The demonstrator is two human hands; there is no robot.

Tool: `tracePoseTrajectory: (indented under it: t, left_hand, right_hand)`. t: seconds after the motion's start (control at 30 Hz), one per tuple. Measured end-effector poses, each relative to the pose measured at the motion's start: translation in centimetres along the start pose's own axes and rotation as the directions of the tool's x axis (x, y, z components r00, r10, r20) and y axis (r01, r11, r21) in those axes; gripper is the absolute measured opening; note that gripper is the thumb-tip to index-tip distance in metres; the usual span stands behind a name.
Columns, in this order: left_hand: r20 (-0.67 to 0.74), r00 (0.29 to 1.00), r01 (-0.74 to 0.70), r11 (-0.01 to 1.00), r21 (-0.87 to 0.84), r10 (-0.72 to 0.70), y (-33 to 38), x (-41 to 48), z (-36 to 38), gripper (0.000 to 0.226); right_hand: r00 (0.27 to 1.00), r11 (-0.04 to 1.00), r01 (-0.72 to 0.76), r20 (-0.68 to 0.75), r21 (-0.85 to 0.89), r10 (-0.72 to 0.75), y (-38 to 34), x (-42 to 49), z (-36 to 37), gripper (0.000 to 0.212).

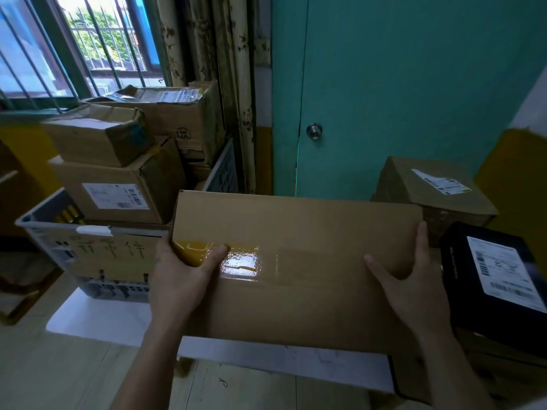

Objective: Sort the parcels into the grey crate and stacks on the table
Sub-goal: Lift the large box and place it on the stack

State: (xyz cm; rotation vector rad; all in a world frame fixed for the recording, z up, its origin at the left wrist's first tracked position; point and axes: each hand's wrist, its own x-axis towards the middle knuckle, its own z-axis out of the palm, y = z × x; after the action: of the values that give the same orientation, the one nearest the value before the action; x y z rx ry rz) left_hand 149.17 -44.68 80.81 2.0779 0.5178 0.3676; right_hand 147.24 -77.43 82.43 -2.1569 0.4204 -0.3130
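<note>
A large brown cardboard parcel [299,261], sealed with glossy tape, fills the middle of the view above the white table [97,318]. My left hand [180,276] grips its left end, thumb on the taped top. My right hand [414,288] holds its right end, thumb on top and fingers along the side edge. The grey crate [44,232] stands at the left on the table. It carries a handwritten cardboard sign on its front and holds a labelled brown box [118,190] with a smaller box [97,134] on top.
More brown boxes [174,113] are stacked behind the crate by the barred window. At the right lie a black parcel [497,279] with a white label and a brown labelled box [435,190]. A teal door [384,84] stands behind.
</note>
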Motion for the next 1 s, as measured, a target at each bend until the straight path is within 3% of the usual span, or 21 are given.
tracePoseTrajectory:
  t: [0.43,0.77,0.9,1.0]
  left_hand:
    - [0.043,0.999,0.02,0.998,0.06,-0.023,-0.2,0.4,-0.2,0.129]
    - [0.174,0.984,0.026,0.998,0.063,-0.036,-0.4,-0.4,-1.8,0.144]
    - [0.103,0.994,0.023,1.0,0.019,-0.025,-0.6,-0.7,-1.3,0.134]
    - [0.048,0.995,0.087,0.995,-0.043,-0.085,-0.6,-0.9,-0.6,0.11]
  right_hand:
    - [0.997,0.992,-0.067,0.029,-0.103,0.07,-0.5,-0.3,-0.2,0.104]
    - [0.995,0.991,-0.074,0.053,-0.115,0.081,-0.5,-0.4,-0.6,0.107]
    - [0.996,0.991,-0.074,0.043,-0.114,0.079,-0.7,-0.7,-0.5,0.107]
    - [0.996,0.991,-0.075,0.037,-0.112,0.08,-0.8,-0.7,-0.5,0.107]
